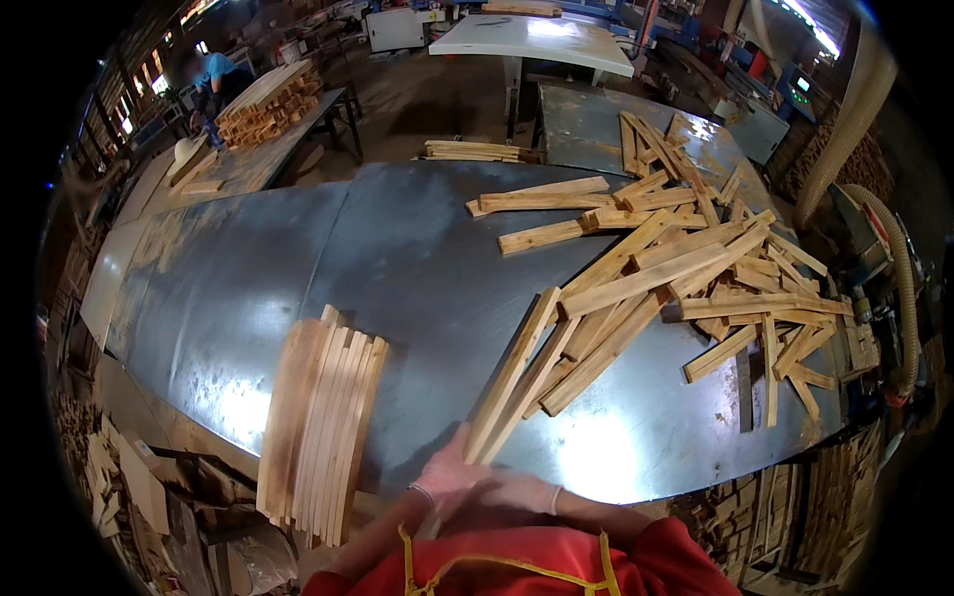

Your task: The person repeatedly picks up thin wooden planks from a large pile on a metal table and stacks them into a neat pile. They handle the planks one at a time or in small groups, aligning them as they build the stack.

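Observation:
At the table's near edge, my left hand is closed round the near end of a wooden strip, which slants away toward the pile. A second wooden strip runs close alongside it, its near end also by my hands. Just to the right, my right hand is smeared by motion and its fingers cannot be made out; it lies against my left hand below the strip ends. Left of my hands, several wooden strips lie side by side in a neat row, reaching over the near edge.
A loose pile of wooden strips covers the right of the metal table. At the far left a person in blue stands by stacked timber. A white-topped table stands beyond; a ribbed hose hangs at right.

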